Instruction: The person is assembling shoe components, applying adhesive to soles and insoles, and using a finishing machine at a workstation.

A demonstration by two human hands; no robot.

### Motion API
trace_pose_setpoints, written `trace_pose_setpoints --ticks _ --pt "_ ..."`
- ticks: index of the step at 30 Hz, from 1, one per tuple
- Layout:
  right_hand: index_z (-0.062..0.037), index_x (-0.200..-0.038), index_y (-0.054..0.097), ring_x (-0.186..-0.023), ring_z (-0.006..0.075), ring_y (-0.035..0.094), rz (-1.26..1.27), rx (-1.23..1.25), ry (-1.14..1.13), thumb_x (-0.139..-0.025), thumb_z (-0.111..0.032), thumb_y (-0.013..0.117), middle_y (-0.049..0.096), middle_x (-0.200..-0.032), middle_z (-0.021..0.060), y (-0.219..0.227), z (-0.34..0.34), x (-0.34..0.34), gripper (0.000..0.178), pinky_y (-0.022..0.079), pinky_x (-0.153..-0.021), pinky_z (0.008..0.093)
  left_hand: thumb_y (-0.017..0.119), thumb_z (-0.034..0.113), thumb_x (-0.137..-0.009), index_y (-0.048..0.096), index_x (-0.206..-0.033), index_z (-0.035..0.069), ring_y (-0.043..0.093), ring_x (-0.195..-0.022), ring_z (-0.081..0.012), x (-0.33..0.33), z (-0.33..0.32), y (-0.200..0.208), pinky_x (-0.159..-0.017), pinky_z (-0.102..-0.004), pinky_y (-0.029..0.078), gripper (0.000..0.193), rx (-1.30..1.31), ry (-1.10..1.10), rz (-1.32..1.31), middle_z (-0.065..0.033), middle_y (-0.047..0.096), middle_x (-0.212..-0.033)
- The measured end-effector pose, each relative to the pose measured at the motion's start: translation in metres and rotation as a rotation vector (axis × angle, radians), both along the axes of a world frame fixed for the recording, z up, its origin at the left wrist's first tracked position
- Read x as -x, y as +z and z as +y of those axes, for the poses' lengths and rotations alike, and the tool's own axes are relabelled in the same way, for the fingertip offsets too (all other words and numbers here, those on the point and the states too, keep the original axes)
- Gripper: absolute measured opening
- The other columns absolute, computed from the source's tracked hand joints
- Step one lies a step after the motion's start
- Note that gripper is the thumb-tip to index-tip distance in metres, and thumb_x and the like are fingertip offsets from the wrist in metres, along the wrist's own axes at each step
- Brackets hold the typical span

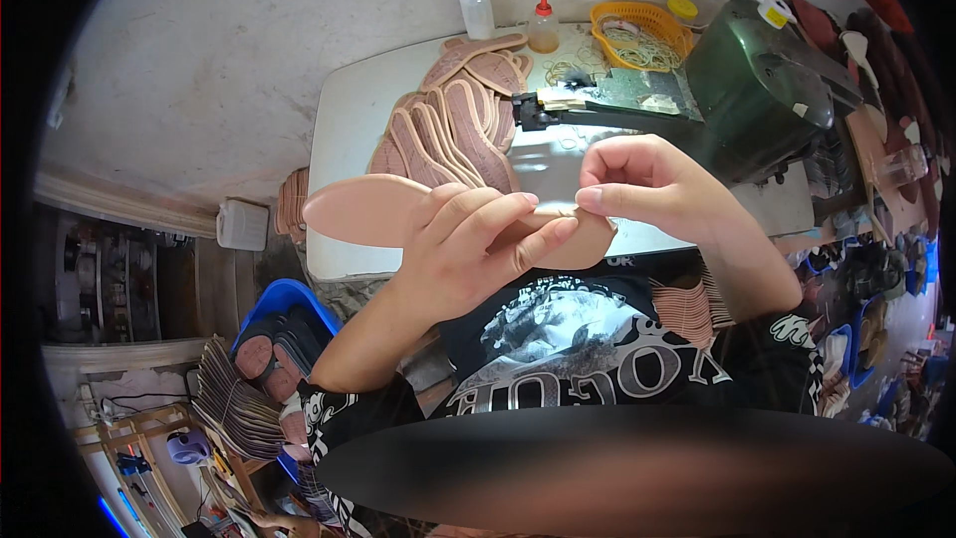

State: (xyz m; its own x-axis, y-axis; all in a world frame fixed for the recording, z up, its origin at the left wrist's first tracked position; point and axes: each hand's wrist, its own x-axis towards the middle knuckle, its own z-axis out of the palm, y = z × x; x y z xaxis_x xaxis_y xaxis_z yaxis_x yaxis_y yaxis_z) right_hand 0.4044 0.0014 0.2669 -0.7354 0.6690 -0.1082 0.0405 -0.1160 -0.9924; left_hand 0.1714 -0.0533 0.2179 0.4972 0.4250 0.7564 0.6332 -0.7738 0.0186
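Note:
A smooth pinkish-beige shoe insole (360, 211) is held up over the near edge of the table. My left hand (463, 244) is closed round its middle, thumb and fingers on the face and edge. At the insole's right end, my right hand (652, 184) pinches the rim between thumb and curled fingers. Any small thing in that pinch is too small to make out. Just beyond my hands, a heap of brownish-pink insoles (453, 130) with pale rims lies on the white table (344, 130).
A green sewing machine (762, 90) stands at the table's right, its arm reaching left. Along the back are a blue-capped bottle (477, 12), a red-tipped bottle (544, 25) and a yellow basket (637, 35) of bands. A blue bin (289, 294) with soles stands lower left.

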Motion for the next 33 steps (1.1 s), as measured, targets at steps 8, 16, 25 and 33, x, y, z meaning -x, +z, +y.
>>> trace_pose_setpoints --ticks 8,16,25,33 --pt "-0.004 -0.082 0.057 -0.063 -0.0001 0.043 -0.006 0.187 0.147 -0.089 -0.013 0.063 0.053 -0.07 -0.0067 -0.004 0.007 -0.003 0.013 0.032 -0.055 0.018 0.084 0.031 -0.072 0.065 -0.098 0.005 0.056 -0.08 -0.0137 -0.001 0.0 -0.008 -0.066 -0.0291 0.046 0.041 -0.186 -0.048 -0.044 0.0006 0.058 -0.1" --pt "-0.0025 -0.082 0.057 -0.067 0.0009 0.046 -0.058 0.25 0.258 -0.09 -0.016 0.061 0.054 -0.074 -0.0049 0.0 0.007 -0.001 0.016 0.035 -0.058 0.018 0.083 0.035 -0.073 0.066 -0.098 0.007 0.056 -0.081 -0.0125 -0.002 0.002 -0.003 -0.065 -0.029 0.046 0.041 -0.192 -0.084 -0.021 0.0015 0.058 -0.101" --pt "-0.0022 -0.08 0.057 -0.067 0.0017 0.049 -0.022 0.295 0.239 -0.088 -0.012 0.064 0.059 -0.074 -0.0028 -0.002 0.009 0.003 0.014 0.037 -0.058 0.0186 0.082 0.038 -0.074 0.066 -0.096 0.008 0.054 -0.082 -0.012 -0.001 -0.001 -0.007 -0.065 -0.0284 0.043 0.04 -0.235 -0.054 0.006 0.002 0.058 -0.1" --pt "-0.0052 -0.082 0.061 -0.062 0.0011 0.045 0.041 0.499 0.269 -0.087 -0.015 0.066 0.055 -0.072 -0.0057 -0.016 0.007 0.005 0.013 0.032 -0.054 0.0184 0.08 0.038 -0.076 0.069 -0.098 0.012 0.051 -0.076 -0.0129 -0.001 -0.006 -0.019 -0.063 -0.0288 0.039 0.036 -0.308 -0.026 -0.001 0.0018 0.057 -0.098"
